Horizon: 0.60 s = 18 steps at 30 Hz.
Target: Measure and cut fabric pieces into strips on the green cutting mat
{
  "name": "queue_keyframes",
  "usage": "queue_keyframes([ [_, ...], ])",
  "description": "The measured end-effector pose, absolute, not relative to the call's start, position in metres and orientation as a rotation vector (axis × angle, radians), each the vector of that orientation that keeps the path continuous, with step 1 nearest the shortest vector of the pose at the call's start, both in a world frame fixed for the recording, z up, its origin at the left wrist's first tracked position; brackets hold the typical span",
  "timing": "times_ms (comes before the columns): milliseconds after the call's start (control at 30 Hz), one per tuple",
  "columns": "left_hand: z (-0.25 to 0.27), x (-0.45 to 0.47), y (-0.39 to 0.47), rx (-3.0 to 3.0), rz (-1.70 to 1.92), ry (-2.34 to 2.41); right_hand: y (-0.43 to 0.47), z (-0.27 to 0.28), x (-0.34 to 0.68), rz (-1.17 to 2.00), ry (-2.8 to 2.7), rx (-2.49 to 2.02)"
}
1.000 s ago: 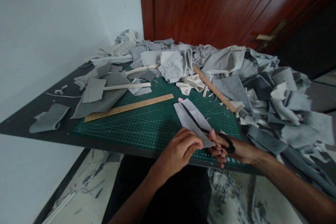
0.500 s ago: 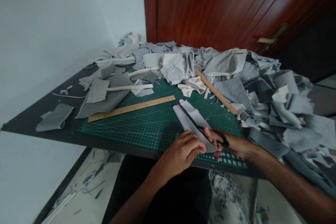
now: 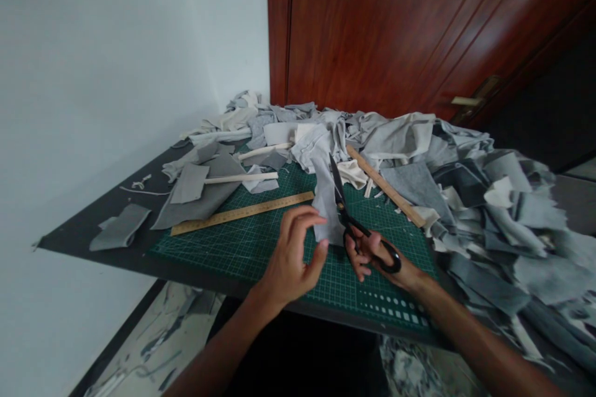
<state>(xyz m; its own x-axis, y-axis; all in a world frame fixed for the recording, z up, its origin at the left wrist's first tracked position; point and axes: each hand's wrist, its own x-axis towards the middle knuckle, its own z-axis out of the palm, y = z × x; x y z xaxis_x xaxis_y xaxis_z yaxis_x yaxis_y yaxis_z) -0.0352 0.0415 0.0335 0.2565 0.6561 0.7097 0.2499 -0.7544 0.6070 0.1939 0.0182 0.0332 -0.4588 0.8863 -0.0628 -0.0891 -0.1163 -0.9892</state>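
My right hand (image 3: 372,251) grips a pair of black scissors (image 3: 341,206) by the handles, with the blades pointing away from me. Just left of the blades, a light grey fabric piece (image 3: 326,201) stretches over the green cutting mat (image 3: 251,232). My left hand (image 3: 295,254) is over the mat beside that fabric, its fingers curved and apart with nothing between them. A gap shows between the left thumb and forefinger.
Two wooden rulers lie on the mat, one ruler (image 3: 242,213) at left and another ruler (image 3: 386,186) at right. Heaped fabric scraps (image 3: 400,136) line the back and right side. Grey cloth pieces (image 3: 120,227) rest at left. Behind stand a white wall and a wooden door (image 3: 372,31).
My left hand has let go of the grey fabric and moved left, its fingers spreading. The scissors have come off the fabric's middle to its right side, and the fabric lies farther back.
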Motion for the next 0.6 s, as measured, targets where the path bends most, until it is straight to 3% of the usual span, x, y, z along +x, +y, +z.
queue_keyframes([
  [100, 0.061, -0.040, 0.102, 2.078, 1.663, 0.814, 0.039, 0.028, 0.183, 1.622, -1.446, -0.778],
  [267, 0.083, -0.025, 0.178, 1.749, 1.591, 0.696, 0.065, 0.018, 0.170, 1.538, -1.440, -0.643],
  [600, 0.048, 0.003, 0.171, 1.498, 1.142, 0.666, 0.063, 0.015, 0.175, 1.508, -1.452, -0.698],
])
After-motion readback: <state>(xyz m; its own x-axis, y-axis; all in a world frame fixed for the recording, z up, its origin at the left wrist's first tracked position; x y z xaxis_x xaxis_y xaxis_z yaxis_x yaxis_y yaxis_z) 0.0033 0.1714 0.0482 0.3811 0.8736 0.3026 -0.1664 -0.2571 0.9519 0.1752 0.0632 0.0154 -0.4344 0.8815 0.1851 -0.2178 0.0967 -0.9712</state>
